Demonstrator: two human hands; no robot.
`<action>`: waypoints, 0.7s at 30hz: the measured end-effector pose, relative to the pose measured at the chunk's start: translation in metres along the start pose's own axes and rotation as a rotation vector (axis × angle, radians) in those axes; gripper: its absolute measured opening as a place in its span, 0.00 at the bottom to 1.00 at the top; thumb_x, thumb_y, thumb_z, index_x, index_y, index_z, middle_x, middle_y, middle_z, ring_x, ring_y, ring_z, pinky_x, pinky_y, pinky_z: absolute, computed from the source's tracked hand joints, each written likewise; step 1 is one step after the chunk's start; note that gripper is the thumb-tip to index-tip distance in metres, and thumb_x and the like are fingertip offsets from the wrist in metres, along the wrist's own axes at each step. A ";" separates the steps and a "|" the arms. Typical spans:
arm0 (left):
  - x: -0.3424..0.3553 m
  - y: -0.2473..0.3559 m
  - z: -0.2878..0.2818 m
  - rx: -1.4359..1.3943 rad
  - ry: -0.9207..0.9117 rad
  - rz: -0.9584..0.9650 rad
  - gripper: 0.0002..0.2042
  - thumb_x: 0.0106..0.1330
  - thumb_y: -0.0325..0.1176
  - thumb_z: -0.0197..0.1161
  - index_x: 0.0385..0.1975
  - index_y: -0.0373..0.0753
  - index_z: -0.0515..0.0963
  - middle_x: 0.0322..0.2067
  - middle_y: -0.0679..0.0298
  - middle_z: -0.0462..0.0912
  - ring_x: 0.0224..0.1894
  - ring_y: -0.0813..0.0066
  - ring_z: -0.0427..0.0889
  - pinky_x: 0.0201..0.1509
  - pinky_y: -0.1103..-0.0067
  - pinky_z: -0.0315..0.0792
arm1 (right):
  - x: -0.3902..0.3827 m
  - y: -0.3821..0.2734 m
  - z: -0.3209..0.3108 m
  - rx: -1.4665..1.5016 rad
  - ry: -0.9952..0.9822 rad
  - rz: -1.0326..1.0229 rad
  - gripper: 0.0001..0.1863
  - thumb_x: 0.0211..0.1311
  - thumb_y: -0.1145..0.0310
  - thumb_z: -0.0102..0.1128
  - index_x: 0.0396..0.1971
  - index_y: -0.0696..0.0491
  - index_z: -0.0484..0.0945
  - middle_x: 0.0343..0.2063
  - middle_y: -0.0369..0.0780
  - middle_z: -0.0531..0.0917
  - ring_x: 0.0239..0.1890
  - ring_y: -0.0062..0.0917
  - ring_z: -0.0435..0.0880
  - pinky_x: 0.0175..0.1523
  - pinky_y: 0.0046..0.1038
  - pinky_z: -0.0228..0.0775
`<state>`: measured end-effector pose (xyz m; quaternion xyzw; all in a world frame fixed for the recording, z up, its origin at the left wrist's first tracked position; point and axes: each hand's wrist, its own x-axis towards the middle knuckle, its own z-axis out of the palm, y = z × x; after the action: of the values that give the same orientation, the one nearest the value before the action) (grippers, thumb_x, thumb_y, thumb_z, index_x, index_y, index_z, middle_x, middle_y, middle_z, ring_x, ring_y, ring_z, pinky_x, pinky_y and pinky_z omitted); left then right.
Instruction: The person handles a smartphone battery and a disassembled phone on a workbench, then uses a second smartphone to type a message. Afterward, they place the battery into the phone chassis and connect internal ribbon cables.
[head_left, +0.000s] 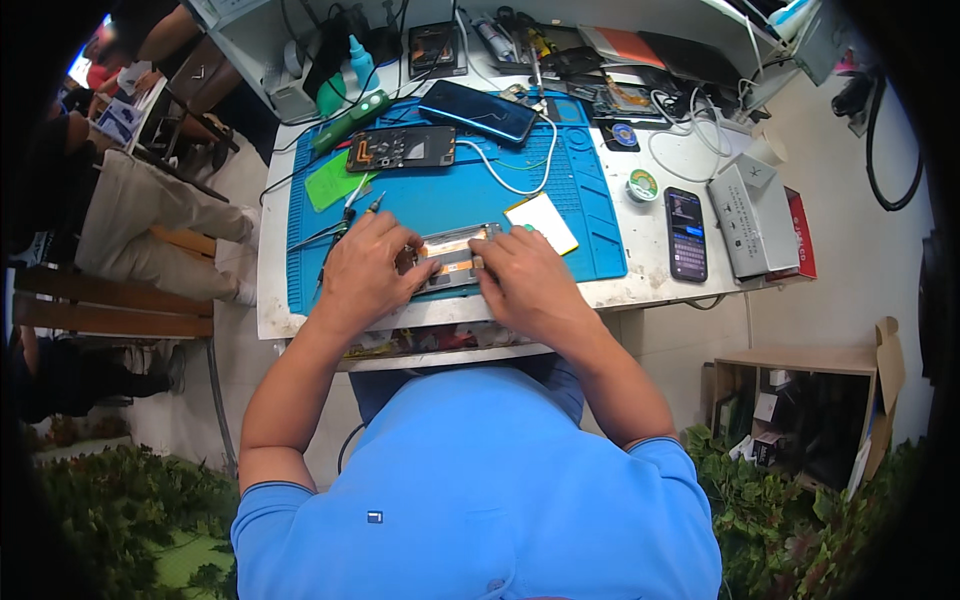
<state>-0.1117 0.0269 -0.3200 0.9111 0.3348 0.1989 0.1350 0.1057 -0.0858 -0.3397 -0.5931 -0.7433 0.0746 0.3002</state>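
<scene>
A phone screen assembly, its silver back and orange-brown flex strip facing up, lies near the front edge of the blue repair mat. My left hand grips its left end, thumb on top and fingers curled. At the other end my right hand has its fingers bent over the edge, pressing on it. A white and yellow flat pad lies just beyond my right hand. Beside my left hand are tweezers and a thin pen-like tool.
Farther back lie an opened phone back, a blue-black phone, a green handheld tool and a white cable. To the right are a solder spool, a lit phone and a white box. People sit at the left.
</scene>
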 end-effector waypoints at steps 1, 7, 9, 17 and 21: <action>-0.001 -0.002 -0.003 -0.039 -0.005 -0.001 0.12 0.57 0.38 0.81 0.35 0.39 0.88 0.31 0.63 0.82 0.38 0.63 0.81 0.43 0.69 0.77 | -0.003 0.002 -0.001 0.016 0.016 0.001 0.14 0.59 0.75 0.66 0.45 0.59 0.84 0.36 0.45 0.85 0.45 0.41 0.81 0.52 0.42 0.71; -0.008 -0.001 -0.006 -0.221 -0.096 0.090 0.14 0.56 0.38 0.82 0.39 0.40 0.89 0.36 0.63 0.86 0.41 0.63 0.82 0.46 0.68 0.78 | -0.013 0.011 -0.008 0.102 0.070 -0.029 0.14 0.58 0.77 0.69 0.46 0.56 0.85 0.36 0.43 0.83 0.40 0.39 0.79 0.50 0.40 0.73; -0.009 0.004 -0.005 -0.231 -0.151 0.127 0.14 0.55 0.37 0.82 0.39 0.40 0.89 0.37 0.63 0.86 0.42 0.62 0.82 0.47 0.68 0.77 | -0.012 0.010 -0.010 0.103 0.031 -0.036 0.11 0.58 0.76 0.69 0.42 0.56 0.84 0.38 0.43 0.81 0.42 0.39 0.78 0.51 0.40 0.73; 0.000 0.014 -0.005 -0.153 -0.295 0.055 0.11 0.56 0.37 0.81 0.31 0.40 0.85 0.35 0.62 0.83 0.44 0.59 0.79 0.50 0.66 0.75 | 0.000 0.009 -0.014 0.118 -0.162 0.042 0.05 0.61 0.74 0.68 0.34 0.57 0.81 0.43 0.44 0.78 0.48 0.41 0.76 0.56 0.41 0.72; 0.002 0.004 -0.003 -0.144 -0.299 0.121 0.12 0.54 0.35 0.81 0.31 0.40 0.83 0.34 0.62 0.81 0.43 0.59 0.78 0.50 0.66 0.73 | 0.003 0.007 -0.012 0.117 -0.154 0.048 0.04 0.60 0.76 0.69 0.33 0.57 0.81 0.43 0.44 0.78 0.48 0.41 0.75 0.56 0.41 0.72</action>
<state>-0.1094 0.0263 -0.3151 0.9371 0.2404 0.0924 0.2358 0.1174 -0.0843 -0.3319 -0.5847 -0.7441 0.1705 0.2746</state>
